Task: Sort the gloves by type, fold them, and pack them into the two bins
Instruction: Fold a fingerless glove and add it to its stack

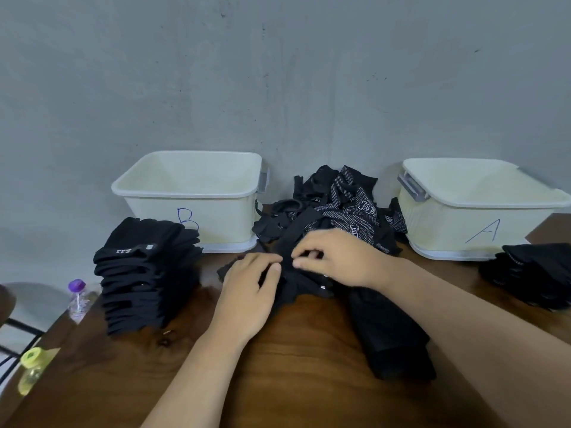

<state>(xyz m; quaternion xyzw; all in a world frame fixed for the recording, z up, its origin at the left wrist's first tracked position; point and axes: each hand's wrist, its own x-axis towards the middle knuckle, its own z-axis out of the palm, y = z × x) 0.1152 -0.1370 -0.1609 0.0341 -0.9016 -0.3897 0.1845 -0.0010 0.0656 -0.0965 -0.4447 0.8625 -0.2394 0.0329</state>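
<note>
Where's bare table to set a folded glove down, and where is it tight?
Bare table shows between the forearms, and near-left between the left stack and left forearm. Bin B and bin A look empty inside. Crowded: loose pile between the bins, left hand and right hand on the glove, folded gloves beside the right forearm, right stack.

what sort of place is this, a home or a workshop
Likely a makeshift packing station rather than a home: a bare grey wall, a wooden table, hand-lettered bin B and bin A, and a stack of folded black gloves.
</note>
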